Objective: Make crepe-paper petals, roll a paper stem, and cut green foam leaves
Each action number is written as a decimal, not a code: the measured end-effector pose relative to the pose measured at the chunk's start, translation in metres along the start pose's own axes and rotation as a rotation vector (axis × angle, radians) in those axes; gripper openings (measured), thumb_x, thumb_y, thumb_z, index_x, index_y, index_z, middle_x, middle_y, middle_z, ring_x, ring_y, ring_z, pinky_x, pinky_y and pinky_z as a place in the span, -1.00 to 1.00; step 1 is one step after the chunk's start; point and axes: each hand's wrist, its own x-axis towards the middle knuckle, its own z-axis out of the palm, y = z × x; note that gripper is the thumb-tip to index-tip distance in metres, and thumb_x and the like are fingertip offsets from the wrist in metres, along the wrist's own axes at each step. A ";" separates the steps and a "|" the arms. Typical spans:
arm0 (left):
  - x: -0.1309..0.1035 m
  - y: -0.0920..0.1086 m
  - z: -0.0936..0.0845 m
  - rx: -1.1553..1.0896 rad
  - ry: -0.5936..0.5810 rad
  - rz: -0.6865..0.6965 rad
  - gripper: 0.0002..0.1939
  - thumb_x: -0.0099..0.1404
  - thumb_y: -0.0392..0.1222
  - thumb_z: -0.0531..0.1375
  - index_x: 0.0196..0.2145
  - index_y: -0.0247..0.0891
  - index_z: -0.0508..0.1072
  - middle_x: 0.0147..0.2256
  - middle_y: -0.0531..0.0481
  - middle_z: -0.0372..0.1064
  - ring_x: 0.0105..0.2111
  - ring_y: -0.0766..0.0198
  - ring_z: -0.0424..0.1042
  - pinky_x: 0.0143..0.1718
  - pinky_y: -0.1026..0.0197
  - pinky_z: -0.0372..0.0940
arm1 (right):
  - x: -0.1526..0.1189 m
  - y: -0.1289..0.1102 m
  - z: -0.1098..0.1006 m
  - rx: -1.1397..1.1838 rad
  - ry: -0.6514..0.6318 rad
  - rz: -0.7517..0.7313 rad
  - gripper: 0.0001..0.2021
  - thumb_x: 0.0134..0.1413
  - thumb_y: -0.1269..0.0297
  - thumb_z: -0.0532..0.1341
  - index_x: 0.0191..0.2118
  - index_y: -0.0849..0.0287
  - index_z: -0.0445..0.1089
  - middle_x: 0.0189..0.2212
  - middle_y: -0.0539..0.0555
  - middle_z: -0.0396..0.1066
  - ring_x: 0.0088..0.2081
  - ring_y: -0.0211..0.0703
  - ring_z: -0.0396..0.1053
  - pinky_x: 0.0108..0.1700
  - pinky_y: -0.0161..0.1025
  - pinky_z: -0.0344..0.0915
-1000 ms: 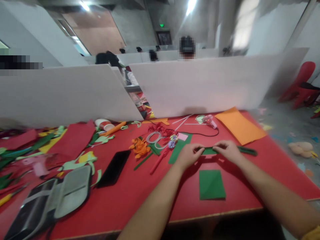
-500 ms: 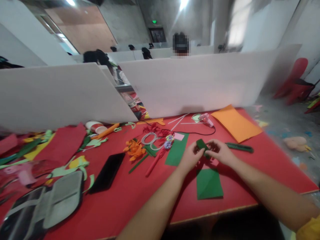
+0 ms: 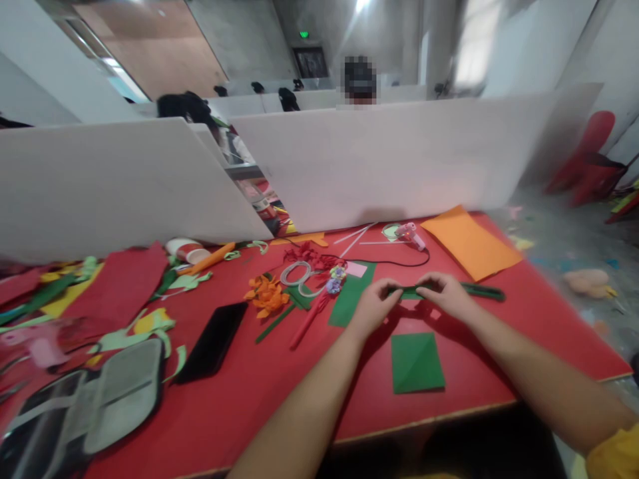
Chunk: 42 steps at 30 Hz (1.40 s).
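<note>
Between my two hands a small piece of green felt (image 3: 411, 292) is held nearly edge-on, just above the table. My left hand (image 3: 375, 307) pinches its left end between thumb and fingers. At the other end, the thumb and fingers of my right hand (image 3: 446, 297) are closed on it too. Nearer to me lies a flat green felt square (image 3: 417, 363) with a diagonal crease. A long, slim dark green object (image 3: 486, 291) rests just beyond my right hand. Left of my left hand is a larger green felt sheet (image 3: 351, 298), partly under a small pink piece (image 3: 356, 269).
An orange sheet (image 3: 469, 243) and a pink glue gun (image 3: 410, 235) lie at the back of the red table (image 3: 554, 332). Leftward are an orange felt flower (image 3: 268, 297), a black phone (image 3: 212, 342), an open grey case (image 3: 124, 392) and felt scraps. White boards (image 3: 389, 159) stand behind.
The green felt piece, earlier upright and folded-looking, is now turned nearly edge-on. My hands have moved slightly apart, each at one end. The view has shifted slightly.
</note>
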 end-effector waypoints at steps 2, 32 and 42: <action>0.001 -0.001 0.000 -0.002 0.004 0.010 -0.81 0.24 -0.08 0.37 -0.26 -0.23 0.56 -0.34 -0.03 0.53 -0.30 0.20 0.50 -0.19 0.19 0.38 | 0.001 0.001 0.000 0.060 0.008 0.009 -0.72 -0.01 0.07 0.49 -0.23 0.11 0.58 -0.29 0.08 0.62 -0.26 -0.06 0.54 -0.09 -0.07 0.49; -0.010 0.006 0.018 -0.446 0.124 -0.176 -0.58 0.14 0.06 0.50 -0.21 -0.22 0.50 -0.38 0.11 0.40 -0.52 0.45 0.31 -0.49 0.38 0.20 | -0.004 -0.013 0.005 0.131 0.120 -0.070 -0.71 -0.07 0.07 0.49 -0.33 0.09 0.46 -0.39 0.04 0.54 -0.30 -0.07 0.51 -0.12 -0.10 0.49; -0.013 0.005 0.031 -0.304 0.139 -0.039 -0.69 0.16 0.01 0.47 -0.29 -0.23 0.55 -0.32 0.03 0.54 -0.32 0.28 0.51 -0.20 0.25 0.40 | -0.023 -0.017 0.027 -0.146 -0.050 -0.156 -0.78 0.11 0.19 0.38 -0.12 0.07 0.55 -0.34 0.04 0.60 -0.37 -0.11 0.47 -0.29 -0.17 0.42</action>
